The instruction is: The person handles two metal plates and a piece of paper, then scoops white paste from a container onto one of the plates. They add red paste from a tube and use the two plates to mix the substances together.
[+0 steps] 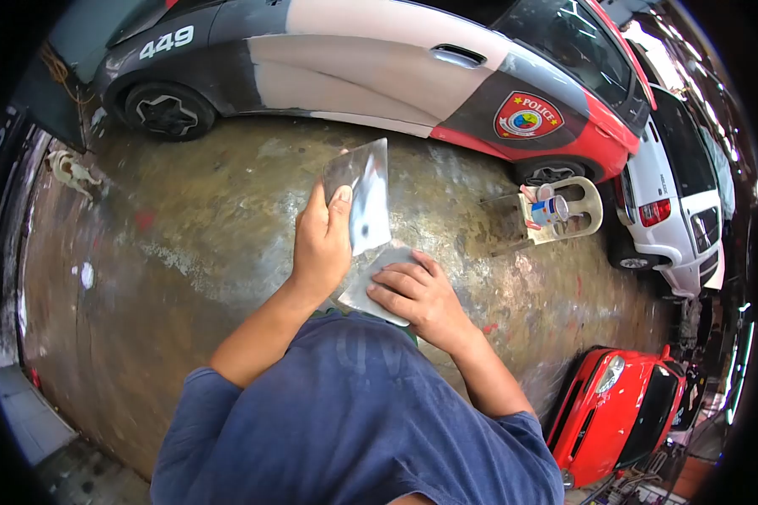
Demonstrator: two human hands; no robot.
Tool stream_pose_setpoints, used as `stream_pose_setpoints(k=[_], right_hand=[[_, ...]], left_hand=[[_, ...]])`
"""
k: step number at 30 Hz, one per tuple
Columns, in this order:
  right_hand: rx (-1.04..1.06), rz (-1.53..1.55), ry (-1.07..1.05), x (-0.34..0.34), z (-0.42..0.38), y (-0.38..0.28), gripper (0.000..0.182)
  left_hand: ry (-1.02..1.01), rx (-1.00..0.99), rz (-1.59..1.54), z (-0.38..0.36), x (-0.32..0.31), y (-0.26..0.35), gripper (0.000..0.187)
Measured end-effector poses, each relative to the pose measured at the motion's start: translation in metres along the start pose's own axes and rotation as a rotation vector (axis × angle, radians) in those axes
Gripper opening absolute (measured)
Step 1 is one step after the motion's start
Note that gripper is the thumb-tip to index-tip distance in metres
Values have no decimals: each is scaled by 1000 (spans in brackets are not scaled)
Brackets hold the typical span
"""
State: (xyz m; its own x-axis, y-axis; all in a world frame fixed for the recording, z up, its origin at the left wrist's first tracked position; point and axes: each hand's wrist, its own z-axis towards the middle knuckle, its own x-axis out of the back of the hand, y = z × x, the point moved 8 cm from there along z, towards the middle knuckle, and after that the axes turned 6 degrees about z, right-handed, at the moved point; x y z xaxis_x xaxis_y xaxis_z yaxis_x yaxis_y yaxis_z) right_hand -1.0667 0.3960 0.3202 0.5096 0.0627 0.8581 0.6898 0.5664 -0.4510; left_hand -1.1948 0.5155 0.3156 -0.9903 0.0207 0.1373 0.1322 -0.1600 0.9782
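My left hand is closed on a shiny, flat rectangular plate, thumb on its face, held up in front of my body. Just below and to the right, my right hand has its fingers bent over a second flat grey plate, near my shirt. The lower corner of the first plate comes close to the upper edge of the second; whether they touch is unclear.
A police car with bare, sanded-looking panels stands ahead. A plastic chair holds a can at the right. White and red vehicles stand farther right. A dog is at the left.
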Motion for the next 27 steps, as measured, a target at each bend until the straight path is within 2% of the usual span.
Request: stream_pose_setpoints(k=[3, 4, 6, 7, 9, 12, 13, 14, 15, 17, 19, 21, 23, 25, 27], right_hand=[[-53, -10, 252, 43, -24, -4, 34], [-47, 16, 333, 56, -33, -12, 39], [-213, 306, 429, 63, -40, -14, 45], [-294, 448, 479, 65, -47, -12, 48], [-202, 167, 431, 57, -67, -1, 62], [-348, 134, 368, 31, -131, 71, 67], [-369, -169, 213, 41, -149, 75, 62], [-375, -199, 258, 55, -171, 78, 60], [-380, -228, 300, 65, -189, 79, 57], [-327, -281, 328, 89, -195, 31, 48], [-210, -262, 303, 90, -198, -4, 44], [-261, -344, 255, 105, -231, 6, 37], [-304, -375, 335, 137, -252, -5, 37], [-195, -340, 305, 128, -250, -28, 35], [-205, -304, 230, 117, -265, -31, 34]], left_hand=[[-53, -25, -6, -2, -12, 14, 26], [-63, 110, -223, -9, -23, -4, 26], [-103, 382, -652, -26, -62, -37, 28], [-138, 450, -707, -37, -74, -40, 26], [-202, 591, -813, -64, -95, -43, 22], [-285, 757, -787, -102, -114, -45, 22], [-293, 813, -770, -115, -119, -42, 22], [-282, 780, -732, -122, -121, -32, 22], [-297, 643, -653, -122, -125, -25, 22], [-330, 394, -489, -133, -136, -14, 23], [-365, 337, -510, -148, -151, 5, 25], [-380, 308, -487, -164, -154, 22, 26], [-407, 253, -483, -179, -165, 24, 26], [-440, 193, -447, -201, -178, 41, 26], [-536, 204, -378, -218, -189, 48, 27]])
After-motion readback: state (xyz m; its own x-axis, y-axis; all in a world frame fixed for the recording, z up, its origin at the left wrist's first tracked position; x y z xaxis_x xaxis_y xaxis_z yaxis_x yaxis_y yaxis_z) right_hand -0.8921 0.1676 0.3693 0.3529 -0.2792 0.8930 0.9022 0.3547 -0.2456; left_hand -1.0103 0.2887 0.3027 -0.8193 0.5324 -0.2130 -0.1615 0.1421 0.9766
